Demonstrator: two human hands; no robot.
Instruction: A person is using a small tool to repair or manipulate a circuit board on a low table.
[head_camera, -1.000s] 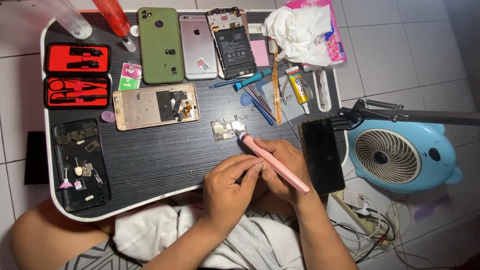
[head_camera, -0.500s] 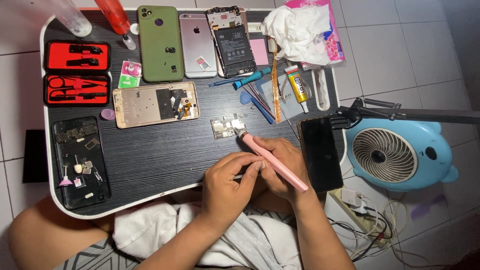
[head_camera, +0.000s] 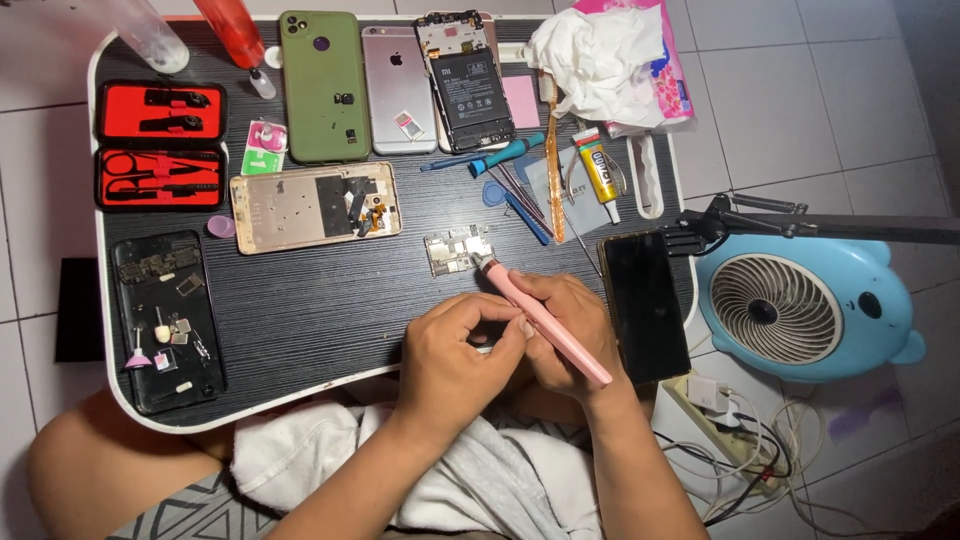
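My right hand (head_camera: 565, 335) grips a pink pen-shaped tool (head_camera: 545, 322), its tip pointing up-left toward a small bare circuit board (head_camera: 455, 250) on the black table (head_camera: 330, 300). My left hand (head_camera: 465, 350) is curled beside it, its fingertips touching the tool's shaft and my right fingers. What lies under the two hands is hidden.
A gold phone frame (head_camera: 313, 206), an opened black phone (head_camera: 167, 320), a red tool case (head_camera: 160, 145), a green phone (head_camera: 324, 86), a silver phone (head_camera: 398, 88) and an open-backed phone (head_camera: 467, 80) lie on the table. A black screen (head_camera: 645, 305), a glue tube (head_camera: 596, 172), a tissue (head_camera: 598, 60) and a blue fan (head_camera: 800, 310) sit right.
None of the hands or the tool has moved noticeably; only the view shifts slightly.
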